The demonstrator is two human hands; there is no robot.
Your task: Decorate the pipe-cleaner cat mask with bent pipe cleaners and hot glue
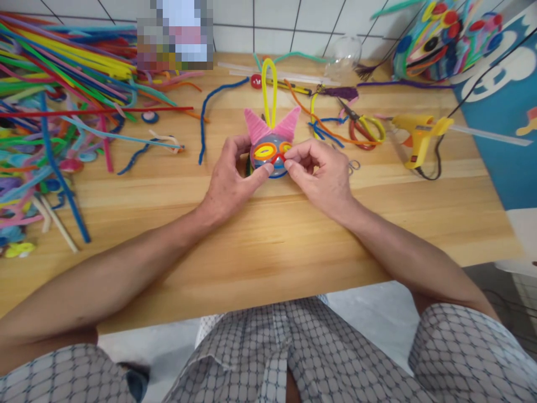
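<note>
Between my hands is a clear ball ornament [273, 169] with a cat-like face, resting on or just over the table. Pink pipe-cleaner ears [274, 127] stand on top, and a tall yellow loop [269, 92] rises behind them. Orange and yellow rings [265, 151] form its eyes. My left hand [235, 173] grips the ball's left side, its thumb on the front. With thumb and index finger pinched, my right hand [321, 173] holds a short red pipe-cleaner piece [278, 158] against the front, between the eyes. The far side of the ball is hidden.
Many loose pipe cleaners [84, 61] cover the table's left side. At the right lie scissors [364, 129] and a yellow glue gun [419, 134] with a cord. A utility knife [293, 88], a clear cup [344, 56] and a colourful fish-like craft [432, 45] are at the back.
</note>
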